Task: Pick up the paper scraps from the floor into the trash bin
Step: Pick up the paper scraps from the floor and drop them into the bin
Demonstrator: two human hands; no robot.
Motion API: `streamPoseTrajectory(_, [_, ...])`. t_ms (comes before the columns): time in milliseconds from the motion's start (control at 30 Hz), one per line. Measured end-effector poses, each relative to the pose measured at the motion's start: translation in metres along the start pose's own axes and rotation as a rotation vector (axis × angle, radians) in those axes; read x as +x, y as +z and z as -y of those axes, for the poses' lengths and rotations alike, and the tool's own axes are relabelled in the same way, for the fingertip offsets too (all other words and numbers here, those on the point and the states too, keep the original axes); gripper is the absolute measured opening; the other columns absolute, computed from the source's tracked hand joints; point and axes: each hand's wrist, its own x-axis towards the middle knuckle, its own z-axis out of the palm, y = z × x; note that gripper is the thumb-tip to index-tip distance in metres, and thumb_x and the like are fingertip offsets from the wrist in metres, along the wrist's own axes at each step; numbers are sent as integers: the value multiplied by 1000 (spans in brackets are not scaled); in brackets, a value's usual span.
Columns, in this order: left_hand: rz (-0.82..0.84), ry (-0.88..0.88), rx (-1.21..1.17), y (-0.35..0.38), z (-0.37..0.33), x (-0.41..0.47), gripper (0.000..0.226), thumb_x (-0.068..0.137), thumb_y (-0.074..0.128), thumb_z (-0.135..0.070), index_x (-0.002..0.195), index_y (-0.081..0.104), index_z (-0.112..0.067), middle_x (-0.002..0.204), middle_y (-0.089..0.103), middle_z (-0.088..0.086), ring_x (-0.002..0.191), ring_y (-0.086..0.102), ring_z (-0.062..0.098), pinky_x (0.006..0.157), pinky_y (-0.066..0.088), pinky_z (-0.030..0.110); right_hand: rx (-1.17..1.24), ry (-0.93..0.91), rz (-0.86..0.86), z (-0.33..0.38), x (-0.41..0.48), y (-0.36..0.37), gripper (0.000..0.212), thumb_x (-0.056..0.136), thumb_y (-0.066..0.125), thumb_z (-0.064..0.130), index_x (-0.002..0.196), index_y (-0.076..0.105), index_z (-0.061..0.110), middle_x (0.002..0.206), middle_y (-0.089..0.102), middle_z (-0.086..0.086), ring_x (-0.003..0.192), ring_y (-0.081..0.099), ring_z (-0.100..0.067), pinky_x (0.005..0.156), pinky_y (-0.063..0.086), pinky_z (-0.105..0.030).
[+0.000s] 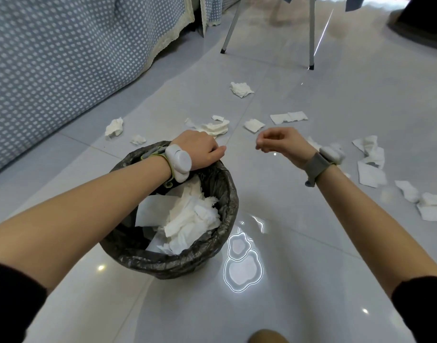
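Our left fingers [216,151] curl tight over the far rim of the trash bin [187,266] to keep it still, our right fingers [264,144] curl in on nothing to the bin's right, and paper scraps [241,89] lie on the floor [299,231] past the bin, with open room to reach.

sleeves [11,300]: black | left wrist: white puck [179,162] | right wrist: grey strap [316,167]
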Motion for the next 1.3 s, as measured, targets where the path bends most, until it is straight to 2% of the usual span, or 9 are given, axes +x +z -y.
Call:
streamPoseTrajectory(200, [122, -19, 103, -20, -10, -4, 27, 88, 49, -33, 97, 63, -11, 87, 66, 7, 75, 57, 24, 64, 39, 29, -13, -246, 447, 68, -26, 73, 12, 83, 63, -6, 86, 69, 4, 74, 72, 2, 73, 65, -7, 73, 49, -14])
streamPoseTrajectory(300, [188, -50, 108, -23, -16, -6, 10, 79, 64, -27, 73, 66, -19, 70, 65, -1, 65, 62, 20, 55, 41, 24, -208, -254, 494, 69, -29, 84, 15, 88, 61, 5, 97, 71, 0, 77, 71, -8, 77, 61, -7, 77, 48, -14])
streamPoseTrajectory(433, [118, -86, 66, -16, -13, -4, 33, 87, 45, -27, 56, 47, -19, 60, 53, -2, 53, 48, 15, 50, 33, 26, -221, -180, 394, 60, -32, 80, 15, 82, 70, 14, 73, 68, 2, 58, 65, -12, 55, 54, -8, 79, 51, -30])
streamPoseTrajectory(533, [34, -83, -2, -10, -3, -3, 55, 96, 29, -40, 64, 58, -7, 62, 54, 4, 62, 50, 23, 60, 34, 30, -97, -153, 302, 54, -39, 75, 32, 85, 65, 8, 60, 48, -1, 70, 63, -28, 53, 56, 4, 64, 43, -10])
streamPoseTrajectory(733, [-25, -136, -36, -13, -10, 14, 64, 100, 18, -43, 48, 31, -9, 52, 36, 5, 62, 43, 28, 64, 29, 32, 87, -38, -134, -3, -39, 29, 39, 96, 49, 24, 58, 47, 13, 49, 51, 1, 48, 40, -14, 50, 36, -16])
streamPoseTrajectory(867, [-53, -162, -49, -17, -29, 43, 64, 100, 18, -44, 48, 30, -8, 52, 35, 6, 62, 44, 28, 63, 29, 32, -60, 281, -462, -106, -39, -33, 8, 90, 53, 17, 83, 57, 17, 80, 60, -3, 67, 50, -17, 55, 43, -20])
streamPoseTrajectory(1033, [-80, -141, -69, -20, -70, 98, 65, 100, 20, -46, 48, 30, -8, 51, 35, 7, 62, 44, 29, 63, 31, 32, -588, 787, -508, -192, -73, -119, 46, 91, 48, 30, 136, 39, 26, 143, 32, -16, 116, 51, -37, 96, 42, -41])
streamPoseTrajectory(1133, [-94, -137, -52, -14, -85, 121, 65, 99, 21, -47, 47, 30, -9, 51, 35, 6, 61, 44, 28, 62, 32, 32, -568, 860, -510, -213, -90, -139, 55, 91, 49, 26, 142, 29, 28, 152, 11, -14, 130, 40, -39, 107, 34, -45])
streamPoseTrajectory(1300, [-50, -126, -59, -1, -106, 149, 64, 98, 22, -49, 47, 27, -10, 49, 34, 6, 52, 39, 26, 59, 32, 32, -464, 673, -699, -240, -97, -152, 45, 93, 44, 11, 137, 35, 11, 143, 22, -17, 118, 50, -35, 105, 33, -29])
